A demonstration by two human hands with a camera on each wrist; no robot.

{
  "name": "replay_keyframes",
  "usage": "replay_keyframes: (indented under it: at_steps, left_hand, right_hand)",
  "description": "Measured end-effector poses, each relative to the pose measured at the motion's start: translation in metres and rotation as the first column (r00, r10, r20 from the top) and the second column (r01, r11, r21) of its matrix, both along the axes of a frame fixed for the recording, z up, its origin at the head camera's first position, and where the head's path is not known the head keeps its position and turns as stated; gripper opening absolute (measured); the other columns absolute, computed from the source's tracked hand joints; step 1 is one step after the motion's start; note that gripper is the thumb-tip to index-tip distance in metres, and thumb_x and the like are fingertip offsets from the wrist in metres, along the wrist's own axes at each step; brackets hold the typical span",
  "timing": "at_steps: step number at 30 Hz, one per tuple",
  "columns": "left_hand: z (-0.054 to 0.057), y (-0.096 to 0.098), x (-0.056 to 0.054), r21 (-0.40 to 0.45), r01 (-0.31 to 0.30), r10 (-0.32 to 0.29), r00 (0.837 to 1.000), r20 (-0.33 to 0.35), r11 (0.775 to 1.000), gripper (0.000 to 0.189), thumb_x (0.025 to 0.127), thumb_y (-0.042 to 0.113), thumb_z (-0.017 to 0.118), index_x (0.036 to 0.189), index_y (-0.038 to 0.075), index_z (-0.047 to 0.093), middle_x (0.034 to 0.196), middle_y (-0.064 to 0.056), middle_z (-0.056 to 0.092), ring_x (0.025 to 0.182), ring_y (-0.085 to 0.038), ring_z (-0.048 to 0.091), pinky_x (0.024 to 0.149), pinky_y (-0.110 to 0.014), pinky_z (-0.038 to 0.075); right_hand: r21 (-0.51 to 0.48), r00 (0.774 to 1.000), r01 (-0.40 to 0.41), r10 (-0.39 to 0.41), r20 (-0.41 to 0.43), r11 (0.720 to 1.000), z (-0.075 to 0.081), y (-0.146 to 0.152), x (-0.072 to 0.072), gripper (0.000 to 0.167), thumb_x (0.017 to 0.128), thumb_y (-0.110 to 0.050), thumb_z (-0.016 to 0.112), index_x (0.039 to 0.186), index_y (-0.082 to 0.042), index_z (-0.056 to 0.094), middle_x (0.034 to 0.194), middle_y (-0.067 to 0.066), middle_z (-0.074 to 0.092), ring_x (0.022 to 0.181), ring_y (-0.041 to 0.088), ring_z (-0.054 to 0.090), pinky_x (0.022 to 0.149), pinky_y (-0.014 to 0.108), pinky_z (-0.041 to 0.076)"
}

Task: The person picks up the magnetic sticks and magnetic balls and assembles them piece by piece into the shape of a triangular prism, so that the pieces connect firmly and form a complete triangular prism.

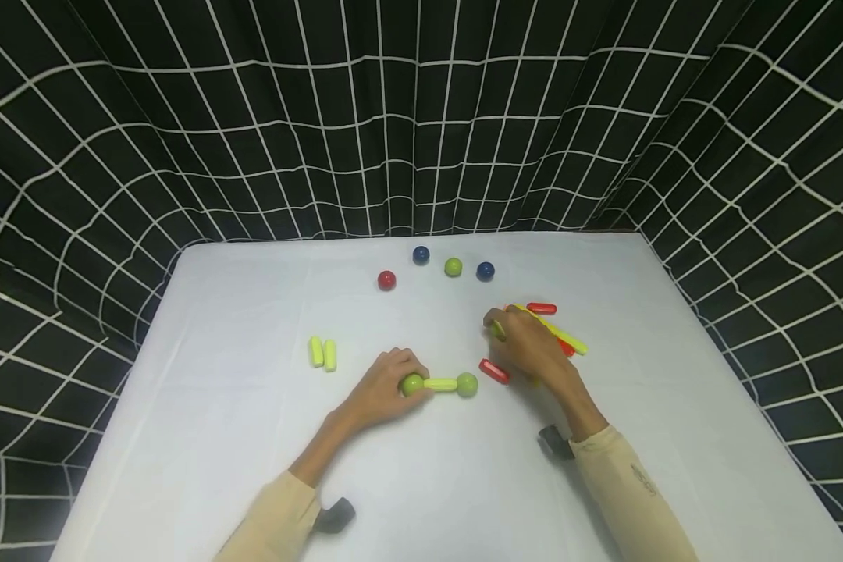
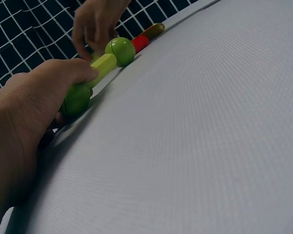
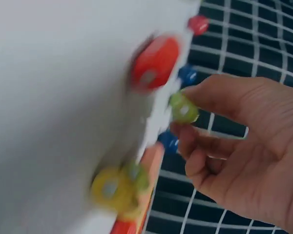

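Note:
On the white table my left hand [image 1: 385,388] grips a green ball [image 1: 412,384], thumb in front and fingers behind. A short yellow-green rod [image 1: 441,384] joins this ball to a second green ball [image 1: 467,384] on the right. In the left wrist view the thumb tip lies against the rod [image 2: 104,68] where it meets the held ball. My right hand [image 1: 531,343] pinches a short yellow-green rod [image 3: 184,110] between thumb and index finger, its pale-tipped end facing the right wrist camera. That hand is above a loose group of rods and partly hides them.
Beside the right hand lie a red rod [image 1: 494,371], a long yellow rod [image 1: 567,339] and another red rod [image 1: 542,308]. Farther back are a red ball [image 1: 387,280], two blue balls [image 1: 421,255] and a green ball [image 1: 453,267]. Two short yellow-green rods [image 1: 330,355] lie at left.

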State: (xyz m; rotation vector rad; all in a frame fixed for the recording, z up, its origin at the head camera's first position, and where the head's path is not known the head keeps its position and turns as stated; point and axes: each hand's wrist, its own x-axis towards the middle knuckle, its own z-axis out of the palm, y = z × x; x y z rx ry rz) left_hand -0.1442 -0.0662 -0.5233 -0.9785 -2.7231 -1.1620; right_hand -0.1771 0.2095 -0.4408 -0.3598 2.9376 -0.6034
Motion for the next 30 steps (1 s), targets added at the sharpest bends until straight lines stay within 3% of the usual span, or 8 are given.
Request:
replay_keyframes:
  at_steps: [4, 6, 11, 14, 19, 23, 28, 30]
  left_hand:
    - [0.001, 0.0, 0.0, -0.004, -0.001, 0.001, 1.0, -0.01, 1.0, 0.017, 0.09, 0.031, 0.08, 0.102, 0.02, 0.074, 0.097, 0.007, 0.064, 0.09, -0.008, 0.051, 0.087, -0.028, 0.045]
    - [0.001, 0.0, 0.0, -0.004, -0.002, 0.002, 1.0, -0.015, 1.0, 0.017, 0.09, 0.031, 0.08, 0.102, 0.021, 0.073, 0.096, 0.008, 0.063, 0.089, -0.008, 0.051, 0.087, -0.028, 0.045]
    - [0.0, 0.0, -0.001, -0.008, 0.005, -0.005, 1.0, -0.013, 1.0, 0.017, 0.091, 0.031, 0.079, 0.102, 0.02, 0.073, 0.097, 0.007, 0.063, 0.09, -0.008, 0.05, 0.086, -0.028, 0.044]
    - [0.0, 0.0, -0.001, -0.01, 0.004, -0.004, 1.0, -0.009, 1.0, 0.017, 0.091, 0.032, 0.079, 0.102, 0.02, 0.073, 0.097, 0.007, 0.063, 0.09, -0.008, 0.051, 0.087, -0.028, 0.045]
    - [0.002, 0.0, 0.0, -0.003, 0.002, -0.002, 1.0, -0.012, 1.0, 0.017, 0.09, 0.03, 0.08, 0.102, 0.019, 0.074, 0.096, 0.007, 0.064, 0.089, -0.008, 0.051, 0.085, -0.028, 0.045]
    - [0.003, 0.0, 0.001, -0.006, -0.001, 0.001, 1.0, -0.013, 1.0, 0.017, 0.091, 0.03, 0.081, 0.102, 0.019, 0.074, 0.095, 0.007, 0.064, 0.088, -0.008, 0.05, 0.085, -0.027, 0.044]
    - [0.004, 0.0, 0.001, 0.0, 0.003, -0.003, 1.0, -0.017, 1.0, 0.017, 0.091, 0.029, 0.081, 0.101, 0.019, 0.074, 0.095, 0.007, 0.063, 0.087, -0.007, 0.049, 0.083, -0.026, 0.043]
    - [0.004, 0.001, 0.001, 0.005, 0.005, -0.005, 1.0, -0.018, 1.0, 0.017, 0.091, 0.029, 0.081, 0.102, 0.018, 0.074, 0.095, 0.007, 0.063, 0.087, -0.007, 0.049, 0.083, -0.026, 0.043]
  right_hand:
    - [-0.173, 0.996, -0.029, 0.043, 0.076, 0.984, 0.006, -0.019, 0.006, 0.028, 0.094, -0.012, 0.075, 0.121, -0.005, 0.071, 0.08, 0.007, 0.062, 0.071, 0.019, 0.053, 0.061, 0.026, 0.044]
    - [-0.187, 0.99, -0.072, 0.093, 0.102, 0.98, 0.007, -0.028, 0.009, 0.026, 0.093, -0.013, 0.076, 0.117, -0.005, 0.072, 0.075, 0.005, 0.06, 0.068, 0.017, 0.052, 0.059, 0.024, 0.042]
    - [-0.137, 0.98, -0.11, 0.13, 0.151, 0.985, 0.004, -0.041, 0.015, 0.02, 0.094, -0.014, 0.077, 0.111, -0.005, 0.073, 0.074, 0.002, 0.058, 0.066, 0.014, 0.05, 0.058, 0.022, 0.04]
    - [-0.129, 0.978, -0.119, 0.138, 0.155, 0.985, 0.005, -0.039, 0.016, 0.021, 0.098, -0.014, 0.072, 0.116, -0.006, 0.072, 0.075, 0.002, 0.057, 0.064, 0.014, 0.05, 0.057, 0.023, 0.04]
    - [-0.093, 0.985, -0.11, 0.122, 0.126, 0.99, 0.011, -0.028, 0.016, 0.018, 0.097, -0.008, 0.067, 0.115, -0.005, 0.07, 0.076, 0.004, 0.059, 0.064, 0.016, 0.051, 0.057, 0.025, 0.043]
    - [-0.048, 0.983, -0.104, 0.11, 0.146, 0.993, 0.014, -0.022, 0.018, 0.013, 0.093, -0.005, 0.072, 0.106, -0.005, 0.071, 0.076, 0.004, 0.064, 0.064, 0.015, 0.053, 0.059, 0.025, 0.045]
    - [-0.006, 0.981, -0.097, 0.097, 0.166, 0.995, 0.015, -0.019, 0.024, 0.012, 0.094, -0.005, 0.071, 0.106, -0.004, 0.072, 0.079, 0.006, 0.067, 0.065, 0.016, 0.054, 0.06, 0.024, 0.047]
    - [0.053, 0.987, -0.078, 0.07, 0.144, 0.995, 0.016, -0.018, 0.027, 0.014, 0.094, -0.005, 0.071, 0.108, -0.003, 0.072, 0.083, 0.008, 0.069, 0.067, 0.018, 0.055, 0.061, 0.025, 0.048]
